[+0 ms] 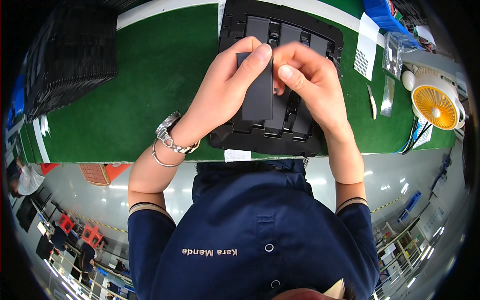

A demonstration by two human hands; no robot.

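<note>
My left hand (pixel 234 82) is closed around a flat, dark grey rectangular bar (pixel 258 100), thumb on its upper face. The bar is held lengthwise over a black moulded tray (pixel 265 144). My right hand (pixel 312 82) is at the bar's right edge, fingers curled and partly blurred. At its fingertips shows a small black piece (pixel 276 91), too small to make out well. More dark grey bars (pixel 290 36) lie in the tray's slots, partly hidden beneath my hands.
Black trays (pixel 75 55) are stacked at the left of the green tabletop (pixel 155 65). On the right lie a white sheet with small black squares (pixel 366 47), a white-handled knife (pixel 372 102) and clear plastic bags (pixel 394 55). A yellow-and-white fan (pixel 434 102) stands beyond, near a blue bin (pixel 387 17).
</note>
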